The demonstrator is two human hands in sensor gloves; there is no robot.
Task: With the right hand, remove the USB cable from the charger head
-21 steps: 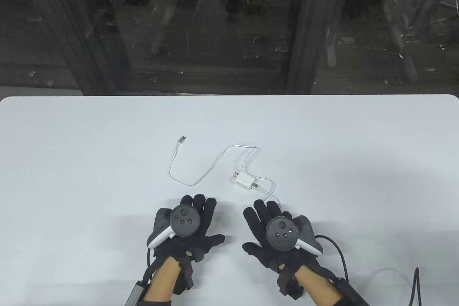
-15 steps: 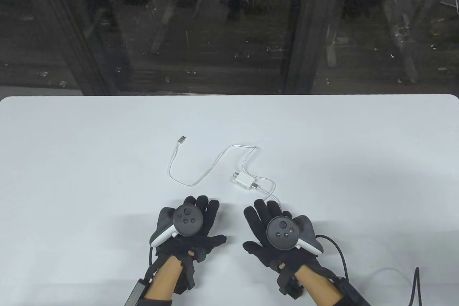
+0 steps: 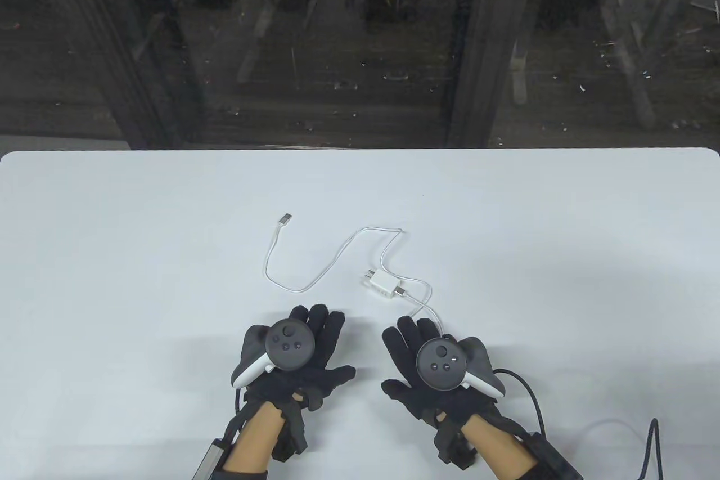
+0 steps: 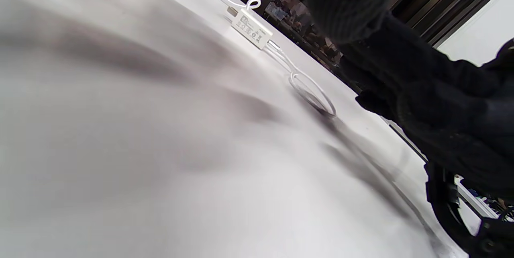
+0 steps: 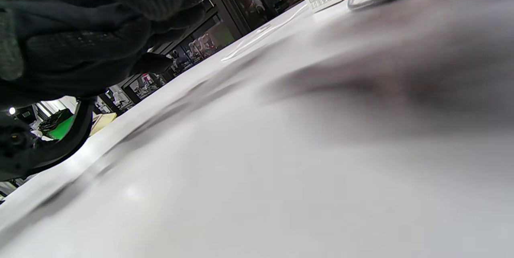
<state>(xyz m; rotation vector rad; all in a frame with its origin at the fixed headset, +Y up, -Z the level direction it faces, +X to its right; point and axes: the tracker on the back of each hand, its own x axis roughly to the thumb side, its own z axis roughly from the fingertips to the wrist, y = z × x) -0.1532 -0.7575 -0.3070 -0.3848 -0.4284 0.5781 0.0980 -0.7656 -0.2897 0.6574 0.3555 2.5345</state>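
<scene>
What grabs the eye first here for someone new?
The two black-gloved hands, left hand and right hand, lie spread flat at the near edge of the white table, each with a round tracker on its back. Just beyond the right hand's fingertips lies a white charger head with the USB cable plugged in, looping left to a free plug. Neither hand holds anything.

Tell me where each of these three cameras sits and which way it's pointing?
Table view: above, looking down at the white table; shows left hand and right hand, palms down.
Left wrist view: low, skimming the tabletop toward the charger head; dark glove upper right.
Right wrist view: low, tilted; glove upper left.
All three share charger head and USB cable.
</scene>
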